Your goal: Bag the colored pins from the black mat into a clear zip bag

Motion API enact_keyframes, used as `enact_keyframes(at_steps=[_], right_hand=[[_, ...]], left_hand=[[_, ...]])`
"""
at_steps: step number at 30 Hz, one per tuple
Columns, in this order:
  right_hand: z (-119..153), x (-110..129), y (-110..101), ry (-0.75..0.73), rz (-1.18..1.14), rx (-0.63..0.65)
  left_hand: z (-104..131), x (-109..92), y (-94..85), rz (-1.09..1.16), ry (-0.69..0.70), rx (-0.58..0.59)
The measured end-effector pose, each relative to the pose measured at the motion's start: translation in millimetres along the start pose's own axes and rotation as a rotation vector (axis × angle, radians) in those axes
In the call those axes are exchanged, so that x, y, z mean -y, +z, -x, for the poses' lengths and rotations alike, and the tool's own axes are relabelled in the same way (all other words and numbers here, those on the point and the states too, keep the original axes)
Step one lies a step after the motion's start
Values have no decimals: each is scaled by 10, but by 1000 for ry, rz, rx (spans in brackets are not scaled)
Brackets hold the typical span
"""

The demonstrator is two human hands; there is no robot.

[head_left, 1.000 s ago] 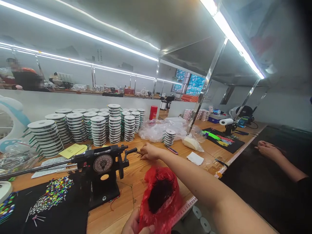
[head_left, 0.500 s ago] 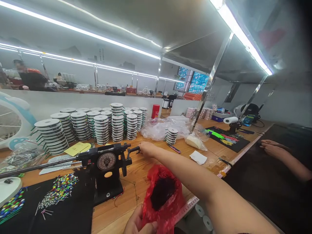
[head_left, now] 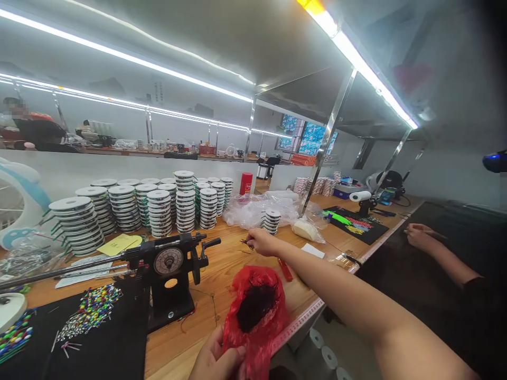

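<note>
Red plastic bag (head_left: 273, 322), one, mouth open; located at the near edge of the surface (head_left: 178, 345), in front of the wearer. Contents: a mass of thin dark pieces (head_left: 255, 309).
Left hand (head_left: 217, 359): grip pinching the bag's near side, thumb uppermost.
Right hand (head_left: 261, 241): reaching beyond the bag; grip pressed together, pinching a few thin dark pieces at the fingertips.
Black cranked device (head_left: 169, 269), one, with round dial; left of the bag, crank pointing toward the right hand.
Short spool stack (head_left: 272, 221): just behind the right hand.
Clear plastic wrapping (head_left: 261, 206), crumpled, behind that.
Tall spool stacks (head_left: 158, 214), white-topped, several, behind the device.
Black mat (head_left: 106, 343), left, bearing multicoloured beads (head_left: 97, 306).
Measuring tape (head_left: 301, 319), along the near edge.
</note>
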State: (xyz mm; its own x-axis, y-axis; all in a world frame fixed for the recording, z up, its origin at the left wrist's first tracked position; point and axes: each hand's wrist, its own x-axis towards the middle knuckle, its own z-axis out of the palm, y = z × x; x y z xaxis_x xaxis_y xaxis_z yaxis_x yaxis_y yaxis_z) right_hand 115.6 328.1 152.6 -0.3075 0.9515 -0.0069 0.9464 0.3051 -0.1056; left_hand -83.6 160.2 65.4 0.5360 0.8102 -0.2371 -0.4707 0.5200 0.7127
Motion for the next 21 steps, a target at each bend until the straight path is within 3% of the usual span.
enact_keyframes(at_steps=[6, 9, 11, 15, 21], right_hand=[[771, 349, -219, -117, -181, -27], [936, 424, -218, -242, -236, 29], [859, 363, -190, -202, -143, 14], [439, 148, -69, -47, 128, 1], [-85, 90, 200, -74, 288, 76]], left_hand=[[39, -64, -8, -29, -26, 8], [47, -45, -21, 0, -24, 11], [49, -21, -34, 1, -20, 4], [56, -16, -32, -28, -11, 15], [70, -92, -6, -17, -39, 29]])
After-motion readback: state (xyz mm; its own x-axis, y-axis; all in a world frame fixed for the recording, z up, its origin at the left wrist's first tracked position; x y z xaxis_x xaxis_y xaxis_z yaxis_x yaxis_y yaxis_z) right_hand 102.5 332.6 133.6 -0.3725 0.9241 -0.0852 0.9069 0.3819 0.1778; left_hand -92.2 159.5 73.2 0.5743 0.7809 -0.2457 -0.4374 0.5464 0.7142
